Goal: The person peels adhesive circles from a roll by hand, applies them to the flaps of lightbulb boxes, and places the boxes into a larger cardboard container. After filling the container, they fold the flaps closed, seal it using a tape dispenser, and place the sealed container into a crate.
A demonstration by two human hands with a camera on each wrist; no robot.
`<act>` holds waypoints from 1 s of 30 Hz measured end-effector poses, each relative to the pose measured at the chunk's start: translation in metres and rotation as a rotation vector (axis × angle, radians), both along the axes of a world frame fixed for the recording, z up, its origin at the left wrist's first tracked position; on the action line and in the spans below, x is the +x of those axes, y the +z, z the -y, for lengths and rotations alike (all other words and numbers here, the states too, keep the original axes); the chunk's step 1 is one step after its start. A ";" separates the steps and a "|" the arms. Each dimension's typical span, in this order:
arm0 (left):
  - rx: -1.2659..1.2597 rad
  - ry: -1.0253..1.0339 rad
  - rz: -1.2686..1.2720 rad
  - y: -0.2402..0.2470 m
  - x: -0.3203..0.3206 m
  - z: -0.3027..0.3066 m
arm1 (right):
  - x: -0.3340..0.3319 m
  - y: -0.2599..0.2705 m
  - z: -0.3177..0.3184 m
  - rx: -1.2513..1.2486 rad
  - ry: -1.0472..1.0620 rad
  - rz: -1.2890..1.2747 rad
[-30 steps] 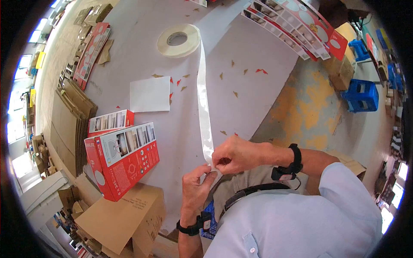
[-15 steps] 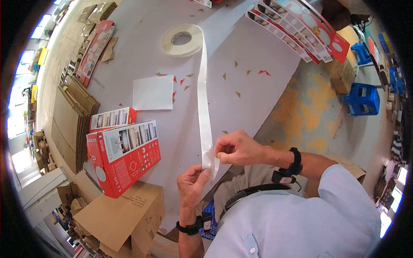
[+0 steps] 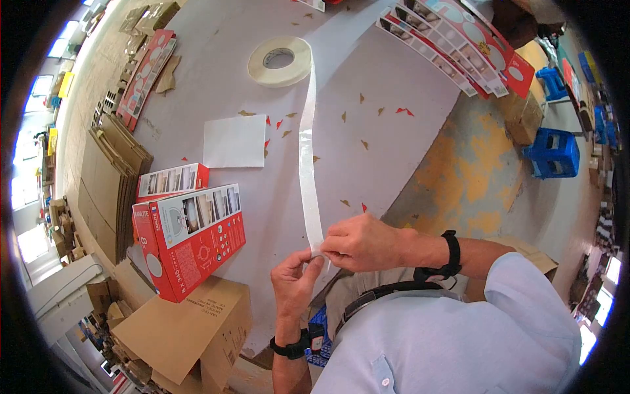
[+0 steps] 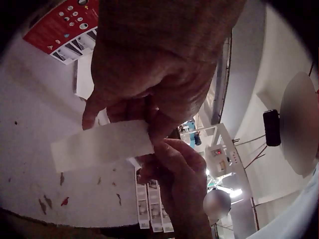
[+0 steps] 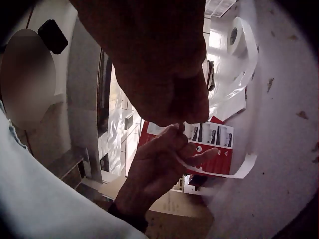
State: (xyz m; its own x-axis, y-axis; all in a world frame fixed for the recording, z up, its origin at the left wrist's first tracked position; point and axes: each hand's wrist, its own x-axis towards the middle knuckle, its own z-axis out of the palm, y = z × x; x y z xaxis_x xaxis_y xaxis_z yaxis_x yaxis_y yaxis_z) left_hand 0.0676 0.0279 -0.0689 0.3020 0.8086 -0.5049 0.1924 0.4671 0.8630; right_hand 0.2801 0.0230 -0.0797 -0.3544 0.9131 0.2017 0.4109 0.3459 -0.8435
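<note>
A roll of white tape [image 3: 281, 61] lies on the grey table, and a long strip [image 3: 307, 171] runs from it to the person's hands. The left hand [image 3: 293, 282] pinches the strip's near end between thumb and fingers. Right beside it, the right hand [image 3: 361, 243] pinches the same end, the fingertips of both hands close together. In the left wrist view a loose piece of the strip [image 4: 99, 144] hangs over the table by the left hand [image 4: 149, 74]. The right wrist view shows a free tail [image 5: 244, 167] curving out past the left hand [image 5: 159, 164].
Red and white boxes [image 3: 197, 236] stand left, near a white sheet [image 3: 234, 142] and flattened cardboard [image 3: 108, 190]. An open carton [image 3: 184, 328] is below them. Printed red sheets [image 3: 459, 46] lie at the upper right, with blue stools [image 3: 552, 153] beyond the table's edge.
The right hand, slightly apart from the left half a second ago, has come down against the left fingertips. The strip between roll and hands has shifted and twisted a little.
</note>
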 end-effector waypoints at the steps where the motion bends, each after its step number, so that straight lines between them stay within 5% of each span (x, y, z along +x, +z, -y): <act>1: 0.003 -0.005 -0.015 0.001 0.001 -0.001 | -0.001 -0.001 0.000 -0.003 0.005 -0.005; 10: 0.152 -0.146 -0.090 -0.008 -0.004 -0.002 | 0.000 0.006 -0.008 -0.115 0.105 0.136; 16: 0.100 -0.157 -0.062 -0.001 -0.009 -0.003 | 0.003 -0.002 -0.016 -0.371 0.150 -0.266; 21: 0.166 -0.284 -0.126 0.001 -0.015 -0.005 | 0.003 -0.003 -0.017 -0.433 0.166 -0.317; 30: -0.064 -0.123 0.022 0.003 -0.015 0.000 | -0.003 -0.002 -0.013 -0.562 0.079 -0.410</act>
State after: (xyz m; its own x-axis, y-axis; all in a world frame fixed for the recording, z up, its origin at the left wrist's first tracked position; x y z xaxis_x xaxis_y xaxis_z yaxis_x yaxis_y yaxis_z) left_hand 0.0526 0.0282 -0.0660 0.4081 0.7315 -0.5462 0.2330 0.4951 0.8370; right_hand 0.2767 0.0357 -0.0813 -0.4206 0.8928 -0.1613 0.0125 -0.1721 -0.9850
